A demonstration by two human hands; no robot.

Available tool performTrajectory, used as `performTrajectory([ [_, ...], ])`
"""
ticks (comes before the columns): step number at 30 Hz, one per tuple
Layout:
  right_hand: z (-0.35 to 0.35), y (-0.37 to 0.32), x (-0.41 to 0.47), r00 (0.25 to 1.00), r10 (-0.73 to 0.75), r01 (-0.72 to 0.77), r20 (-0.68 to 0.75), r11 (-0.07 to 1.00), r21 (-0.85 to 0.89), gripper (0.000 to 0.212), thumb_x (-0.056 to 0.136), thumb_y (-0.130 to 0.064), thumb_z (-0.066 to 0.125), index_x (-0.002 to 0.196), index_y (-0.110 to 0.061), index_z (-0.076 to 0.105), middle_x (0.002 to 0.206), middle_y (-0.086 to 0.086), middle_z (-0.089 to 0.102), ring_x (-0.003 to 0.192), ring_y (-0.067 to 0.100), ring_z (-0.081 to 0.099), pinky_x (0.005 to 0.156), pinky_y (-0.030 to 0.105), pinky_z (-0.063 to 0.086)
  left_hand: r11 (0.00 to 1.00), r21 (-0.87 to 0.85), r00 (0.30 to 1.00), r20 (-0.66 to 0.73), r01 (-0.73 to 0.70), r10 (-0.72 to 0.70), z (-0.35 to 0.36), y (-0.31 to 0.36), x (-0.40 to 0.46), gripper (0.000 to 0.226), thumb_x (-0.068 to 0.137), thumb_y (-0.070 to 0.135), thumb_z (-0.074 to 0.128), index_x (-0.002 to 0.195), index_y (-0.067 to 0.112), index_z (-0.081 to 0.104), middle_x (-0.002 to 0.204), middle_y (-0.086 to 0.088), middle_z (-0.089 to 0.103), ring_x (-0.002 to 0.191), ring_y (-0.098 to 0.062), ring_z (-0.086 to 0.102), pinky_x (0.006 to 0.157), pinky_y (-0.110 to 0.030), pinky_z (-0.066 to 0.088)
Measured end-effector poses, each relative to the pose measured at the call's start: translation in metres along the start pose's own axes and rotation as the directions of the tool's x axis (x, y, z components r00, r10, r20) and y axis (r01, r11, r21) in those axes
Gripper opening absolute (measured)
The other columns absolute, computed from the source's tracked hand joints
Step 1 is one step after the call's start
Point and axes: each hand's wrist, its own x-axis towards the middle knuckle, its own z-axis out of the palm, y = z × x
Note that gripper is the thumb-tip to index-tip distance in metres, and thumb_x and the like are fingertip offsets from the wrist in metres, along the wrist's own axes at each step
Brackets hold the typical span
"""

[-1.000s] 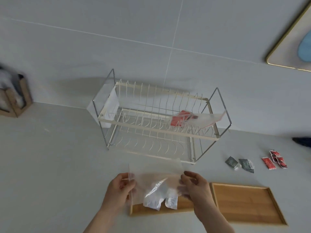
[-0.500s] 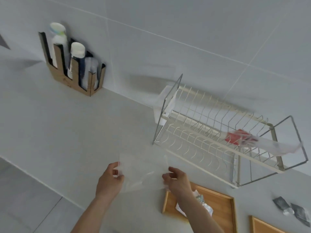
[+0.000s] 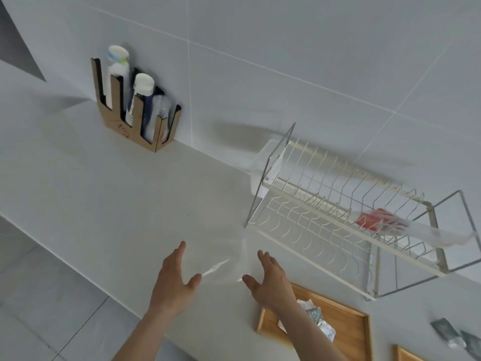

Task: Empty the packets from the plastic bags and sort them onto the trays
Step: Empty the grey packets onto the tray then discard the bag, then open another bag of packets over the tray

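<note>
Two bare hands reach out over the pale grey desk (image 3: 78,194). The left hand (image 3: 173,280) is wide open, with its fingers spread and its thumb out to the side. The right hand (image 3: 269,281) is wide open too, so each grip is apart and holds nothing. Between the two hands is an empty clear plastic bag (image 3: 221,254). It is thin and hard to see, and I cannot tell if it touches the desk or the fingers. Just under the right arm, near the front edge of the desk, is a light brown wooden tray (image 3: 351,332) with a low rim. A small pile of white and grey packets (image 3: 316,317) lies inside it, partly hidden by the arm. Only the corner of a second wooden tray (image 3: 406,355) peeks in at the bottom. To the right of the trays, two dark grey packets (image 3: 458,337) lie on the desk. Behind the hands, by the wall, stands a cream wire dish rack with a metal frame (image 3: 338,217). A second clear plastic bag with red packets inside (image 3: 390,222) rests on its top shelf. Far back on the left, against the wall, is a brown wooden holder with white-capped bottles (image 3: 132,108).
</note>
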Motion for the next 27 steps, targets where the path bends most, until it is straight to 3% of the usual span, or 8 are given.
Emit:
performTrajectory([
  [5,-0.027,0.019,-0.018,0.991,-0.035,0.025,-0.130,0.997,-0.075,0.071,0.098,-0.042,0.057,0.159,-0.027,0.023,0.170,0.000,0.019,0.153,0.024,0.026,0.121,0.040,0.031,0.974,0.154,0.985,-0.010,-0.169,0.173,0.011,0.035,0.003,0.077,0.090,0.035,0.065,0.155,0.029,0.025,0.155,0.000,0.038,0.140,-0.022,0.040,0.112,-0.040,0.039],
  [8,-0.053,0.035,-0.031,0.969,-0.032,0.015,-0.244,0.997,-0.073,0.062,0.098,-0.041,0.058,0.154,-0.029,0.036,0.166,-0.003,0.030,0.149,0.022,0.035,0.117,0.037,0.035,0.920,0.193,0.937,-0.013,-0.341,0.350,0.021,0.073,0.004,0.061,0.091,0.035,0.063,0.147,0.029,0.040,0.146,0.007,0.048,0.133,-0.018,0.046,0.108,-0.037,0.042],
  [10,-0.076,0.046,-0.042,0.941,-0.002,-0.009,-0.337,1.000,-0.029,0.051,0.096,-0.041,0.061,0.144,-0.031,0.051,0.153,-0.007,0.049,0.137,0.019,0.051,0.110,0.035,0.044,0.857,0.181,0.873,0.021,-0.483,0.487,0.030,0.102,0.002,0.045,0.092,0.036,0.061,0.136,0.033,0.051,0.136,0.016,0.054,0.128,-0.011,0.052,0.103,-0.033,0.046],
  [14,-0.123,0.071,-0.068,0.840,0.108,-0.044,-0.531,0.990,0.131,0.022,0.089,-0.040,0.070,0.109,-0.031,0.073,0.103,-0.017,0.077,0.094,0.002,0.072,0.081,0.027,0.059,0.672,0.123,0.683,0.115,-0.731,0.721,0.051,0.170,-0.009,0.027,0.094,0.040,0.059,0.120,0.042,0.059,0.118,0.029,0.061,0.113,0.006,0.057,0.097,-0.020,0.048],
  [17,-0.157,0.083,-0.091,0.738,0.181,-0.071,-0.650,0.979,0.192,0.007,0.086,-0.038,0.075,0.086,-0.031,0.075,0.076,-0.020,0.076,0.068,-0.004,0.069,0.064,0.019,0.056,0.567,0.050,0.569,0.113,-0.822,0.815,0.067,0.222,-0.021,0.019,0.093,0.039,0.061,0.112,0.040,0.064,0.108,0.028,0.065,0.103,0.007,0.061,0.090,-0.020,0.052],
  [22,-0.201,0.098,-0.114,0.591,0.302,-0.082,-0.748,0.945,0.317,0.013,0.082,-0.034,0.078,0.075,-0.027,0.069,0.068,-0.013,0.072,0.064,0.003,0.068,0.059,0.028,0.053,0.413,0.025,0.413,0.110,-0.910,0.904,0.096,0.295,-0.035,0.024,0.090,0.046,0.063,0.113,0.038,0.062,0.110,0.025,0.064,0.104,0.003,0.059,0.091,-0.022,0.051],
  [24,-0.214,0.103,-0.115,0.574,0.399,-0.026,-0.715,0.882,0.471,0.007,0.086,-0.024,0.074,0.082,-0.023,0.069,0.074,-0.007,0.074,0.066,0.011,0.072,0.064,0.036,0.058,0.367,0.026,0.367,0.133,-0.930,0.921,0.108,0.318,-0.041,0.033,0.087,0.048,0.067,0.117,0.039,0.060,0.113,0.024,0.063,0.103,0.003,0.057,0.091,-0.020,0.048],
  [27,-0.231,0.100,-0.115,0.655,0.560,0.113,-0.508,0.592,0.798,0.008,0.098,-0.017,0.062,0.098,-0.013,0.068,0.091,0.009,0.077,0.075,0.027,0.077,0.071,0.045,0.065,0.332,0.051,0.336,0.203,-0.942,0.920,0.125,0.342,-0.046,0.041,0.082,0.052,0.071,0.119,0.041,0.057,0.115,0.025,0.061,0.104,0.001,0.057,0.093,-0.022,0.049],
])
